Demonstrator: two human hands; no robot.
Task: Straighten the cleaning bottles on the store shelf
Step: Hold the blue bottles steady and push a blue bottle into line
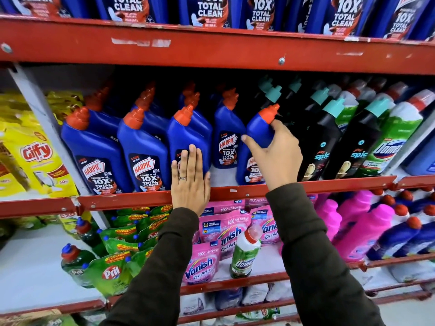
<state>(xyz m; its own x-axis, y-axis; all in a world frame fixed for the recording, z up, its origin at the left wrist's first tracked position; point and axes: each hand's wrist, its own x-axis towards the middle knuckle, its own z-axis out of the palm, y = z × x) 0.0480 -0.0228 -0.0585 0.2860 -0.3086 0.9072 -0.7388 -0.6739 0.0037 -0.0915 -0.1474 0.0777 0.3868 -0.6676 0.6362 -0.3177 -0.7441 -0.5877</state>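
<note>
Blue Harpic bottles with orange caps stand in a row on the middle red shelf (146, 198). My right hand (273, 158) grips the rightmost front blue Harpic bottle (259, 130) around its shoulder, just below the cap. My left hand (190, 177), wearing a ring, lies flat with fingers together against the label of the third front blue bottle (186, 135). Another blue bottle (227, 135) stands further back between the two. Two more front bottles (94, 149) (143, 149) stand to the left.
Black Spic bottles (322, 137) with teal caps and green-white Domex bottles (397, 132) stand right of my right hand. Yellow Giffy pouches (35, 156) sit at left. Below are Vanish pouches (202, 262), Pril packs (110, 271), one Domex bottle (244, 252) and pink bottles (367, 227).
</note>
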